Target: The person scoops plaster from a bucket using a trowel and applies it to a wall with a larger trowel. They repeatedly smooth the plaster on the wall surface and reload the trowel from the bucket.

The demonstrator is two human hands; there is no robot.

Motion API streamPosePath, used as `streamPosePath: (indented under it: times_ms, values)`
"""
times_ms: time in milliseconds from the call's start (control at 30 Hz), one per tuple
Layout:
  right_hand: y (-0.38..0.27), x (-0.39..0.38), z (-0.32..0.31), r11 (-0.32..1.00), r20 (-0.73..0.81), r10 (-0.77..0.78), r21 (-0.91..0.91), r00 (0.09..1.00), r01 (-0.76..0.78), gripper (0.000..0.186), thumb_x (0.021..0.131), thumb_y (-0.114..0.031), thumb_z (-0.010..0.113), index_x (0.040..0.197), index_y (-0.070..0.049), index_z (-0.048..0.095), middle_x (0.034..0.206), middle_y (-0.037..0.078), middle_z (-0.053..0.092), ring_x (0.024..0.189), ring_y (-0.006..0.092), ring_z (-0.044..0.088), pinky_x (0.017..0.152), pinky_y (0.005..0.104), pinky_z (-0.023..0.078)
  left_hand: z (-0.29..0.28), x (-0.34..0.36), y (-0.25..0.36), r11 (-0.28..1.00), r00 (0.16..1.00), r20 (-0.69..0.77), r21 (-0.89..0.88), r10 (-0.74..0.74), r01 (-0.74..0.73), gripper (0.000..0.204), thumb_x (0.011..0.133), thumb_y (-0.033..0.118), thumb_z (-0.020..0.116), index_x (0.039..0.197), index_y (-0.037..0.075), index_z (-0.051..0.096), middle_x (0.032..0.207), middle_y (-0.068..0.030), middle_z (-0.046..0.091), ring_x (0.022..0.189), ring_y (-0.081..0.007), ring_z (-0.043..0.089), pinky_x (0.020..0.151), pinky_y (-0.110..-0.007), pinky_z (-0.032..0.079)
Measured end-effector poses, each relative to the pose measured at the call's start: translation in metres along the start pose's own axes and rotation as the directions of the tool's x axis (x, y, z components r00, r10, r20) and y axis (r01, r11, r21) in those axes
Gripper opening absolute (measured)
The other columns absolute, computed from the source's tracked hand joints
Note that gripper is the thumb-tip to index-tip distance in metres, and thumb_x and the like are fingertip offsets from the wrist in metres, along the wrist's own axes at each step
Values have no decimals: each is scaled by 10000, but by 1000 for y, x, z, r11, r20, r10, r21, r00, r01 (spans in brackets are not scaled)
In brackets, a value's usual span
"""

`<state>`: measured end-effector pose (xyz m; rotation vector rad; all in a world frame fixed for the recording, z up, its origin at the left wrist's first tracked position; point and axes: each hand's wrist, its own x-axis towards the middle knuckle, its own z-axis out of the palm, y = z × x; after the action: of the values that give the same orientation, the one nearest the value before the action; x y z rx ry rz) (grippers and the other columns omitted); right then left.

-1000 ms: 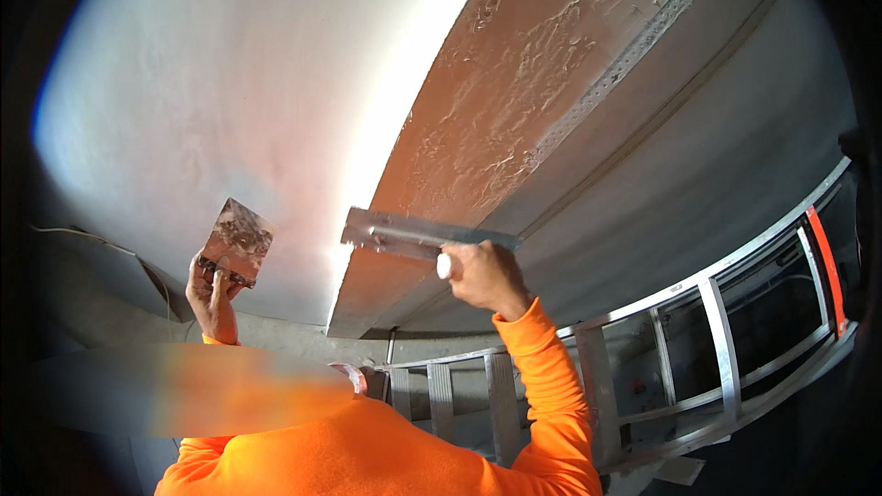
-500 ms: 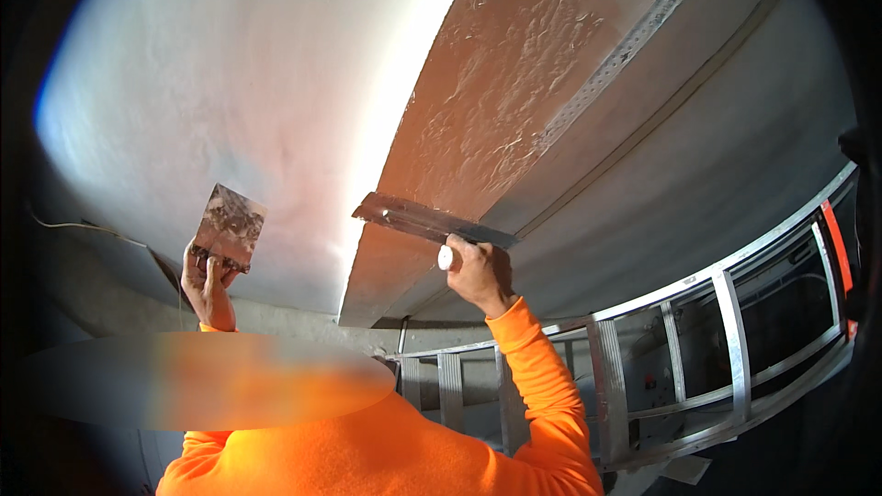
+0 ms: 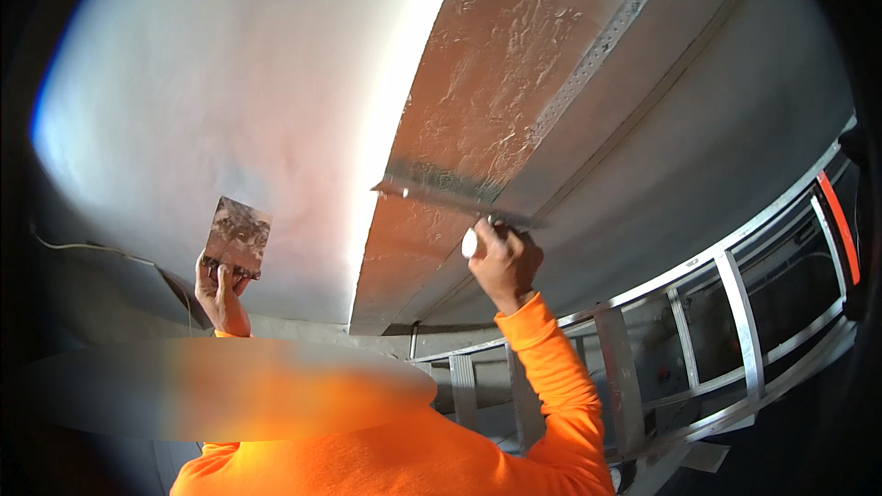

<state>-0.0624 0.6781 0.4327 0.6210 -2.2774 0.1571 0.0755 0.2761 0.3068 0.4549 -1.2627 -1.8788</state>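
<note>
High on the left, my left hand (image 3: 223, 298) grips a smeared, wide square putty knife (image 3: 237, 231), held up near the pale ceiling (image 3: 202, 83). My right hand (image 3: 505, 268) is closed on the white handle (image 3: 469, 242) of a long steel trowel (image 3: 432, 195). The blade lies across the brownish strip (image 3: 459, 92) of a dropped ceiling section, against it or very close. Wet-looking ridged compound covers part of that strip above the trowel. A perforated bead (image 3: 606, 46) runs diagonally along its right side. My orange sleeves rise from below.
An aluminium ladder (image 3: 730, 312) with a red part runs along the lower right. A loose cable (image 3: 92, 248) hangs at the left beside a dark gap. A concrete beam or wall (image 3: 299, 328) lies behind my forearms, and a small pale board (image 3: 703, 457) is at bottom right.
My right hand and the trowel have moved up and to the right along the strip. My left hand with the putty knife first rose, then came back down slightly to the right.
</note>
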Motion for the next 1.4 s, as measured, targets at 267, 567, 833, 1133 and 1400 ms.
streamPosePath:
  times_ms: [267,567,833,1133,1400]
  values:
    - [-18,123,-118,1000,-157,-9,-28,988,4,227,731,-38,740,933,-117,673,783,135,700,769,411,696,661,474,551,4,1,-2,998,999,-9,-42,-37,37,276,1023,139,626,1291,80,598,1068,6,692,783,-57,679,652,-215,589]
    - [3,158,-133,926,232,-201,361,952,108,115,845,-174,725,917,-98,676,856,188,699,838,434,684,655,465,545,-3,2,-5,998,999,33,-44,-34,35,298,1020,174,648,1297,77,596,1104,0,696,848,-70,696,683,-221,592]
    - [0,-30,67,968,774,-79,210,628,-137,135,833,-207,682,940,-126,682,861,205,725,842,448,707,734,585,512,-9,1,-5,1000,1000,-12,26,-13,13,299,1021,160,637,1309,91,589,1145,-14,697,878,-85,706,701,-230,597]
    - [-29,-181,221,964,924,-100,183,370,-195,197,811,-239,704,995,-204,764,958,131,756,881,404,716,763,536,554,-4,5,21,979,980,8,61,-197,196,314,1013,153,650,1321,124,593,1041,-1,717,793,-92,708,655,-235,592]
    - [-36,-172,102,287,639,60,725,767,-627,262,840,-141,827,815,-58,580,708,-10,596,668,117,594,616,303,492,12,-63,-11,809,810,70,-48,-582,586,286,1014,156,620,1292,149,551,917,33,629,592,-36,541,513,-211,484]
